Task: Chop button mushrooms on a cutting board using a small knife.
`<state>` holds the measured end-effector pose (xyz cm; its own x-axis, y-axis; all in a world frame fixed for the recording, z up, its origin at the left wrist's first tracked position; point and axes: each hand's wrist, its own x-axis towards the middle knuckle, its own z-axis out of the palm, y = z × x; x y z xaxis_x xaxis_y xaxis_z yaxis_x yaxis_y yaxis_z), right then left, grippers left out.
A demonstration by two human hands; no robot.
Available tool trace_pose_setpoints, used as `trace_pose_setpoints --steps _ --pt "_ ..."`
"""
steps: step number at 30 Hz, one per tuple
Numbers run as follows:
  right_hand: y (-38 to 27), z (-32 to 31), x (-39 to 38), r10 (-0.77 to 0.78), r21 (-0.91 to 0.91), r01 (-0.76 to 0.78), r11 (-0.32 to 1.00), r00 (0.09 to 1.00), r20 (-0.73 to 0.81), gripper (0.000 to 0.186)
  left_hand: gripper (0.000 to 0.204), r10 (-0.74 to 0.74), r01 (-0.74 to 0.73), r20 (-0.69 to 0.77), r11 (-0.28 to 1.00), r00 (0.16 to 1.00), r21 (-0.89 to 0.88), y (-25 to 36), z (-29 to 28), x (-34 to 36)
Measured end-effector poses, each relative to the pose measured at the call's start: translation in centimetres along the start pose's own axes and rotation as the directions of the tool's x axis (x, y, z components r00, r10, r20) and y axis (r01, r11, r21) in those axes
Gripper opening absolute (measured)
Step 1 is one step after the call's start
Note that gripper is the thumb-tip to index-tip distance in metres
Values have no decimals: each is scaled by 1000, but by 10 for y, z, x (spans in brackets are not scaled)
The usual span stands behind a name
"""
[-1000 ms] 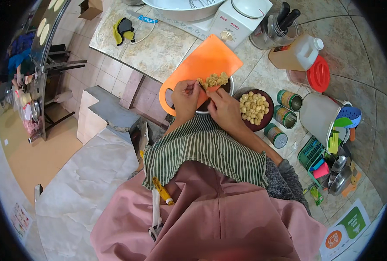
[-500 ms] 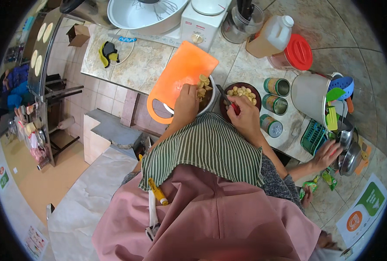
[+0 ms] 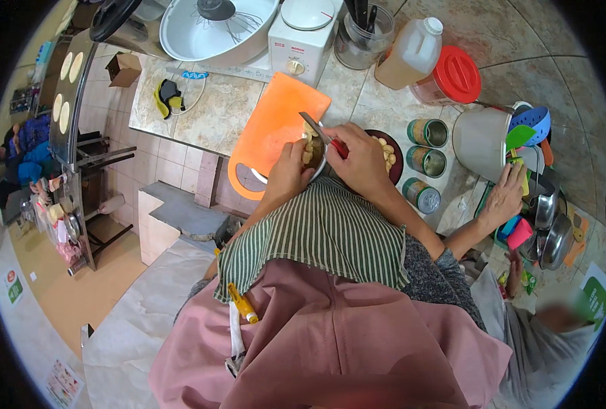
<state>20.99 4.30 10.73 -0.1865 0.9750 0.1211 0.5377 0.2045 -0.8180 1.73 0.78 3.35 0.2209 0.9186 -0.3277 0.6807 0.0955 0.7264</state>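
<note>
My right hand (image 3: 366,162) grips a small knife (image 3: 312,125) by its red handle, the blade pointing up and left over pale cut pieces. Beside the blade, my left hand (image 3: 288,169) has its fingers closed at these mushroom pieces (image 3: 308,148), by the board's right edge. The orange cutting board (image 3: 273,123) lies tilted across a white bowl (image 3: 325,165), mostly covered by the board and my hands. To the right, a dark brown bowl (image 3: 400,158) holds whole round pale mushrooms (image 3: 387,151), partly hidden behind my right hand.
Green-labelled cans (image 3: 427,161) stand on the right. Behind are a red-lidded tub (image 3: 457,73), a jug (image 3: 412,54) and a white mixer (image 3: 301,48). At the right, another person's hand (image 3: 506,198) touches utensils near a pale bucket (image 3: 480,136) and metal pans (image 3: 555,242).
My right hand with the knife has moved left from the dark bowl to the cut pieces by my left hand. The other person's hand has moved up to the utensils.
</note>
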Motion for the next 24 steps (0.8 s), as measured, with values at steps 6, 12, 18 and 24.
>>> trace_pose_setpoints --steps 6,12,18,24 --pt "-6 -8 5 74 34 -70 997 987 -142 29 60 418 -259 -268 843 868 472 14 -6 37" --pt "10 -20 -30 205 105 -188 977 958 -198 29 40 367 -337 42 797 929 501 6 0 36" --pt "6 -47 -69 336 202 -289 936 906 -259 30 35 396 -379 49 828 917 413 38 8 24" --pt "10 -55 -106 444 323 -352 879 851 -281 32 38 557 -629 294 665 777 402 78 76 60"
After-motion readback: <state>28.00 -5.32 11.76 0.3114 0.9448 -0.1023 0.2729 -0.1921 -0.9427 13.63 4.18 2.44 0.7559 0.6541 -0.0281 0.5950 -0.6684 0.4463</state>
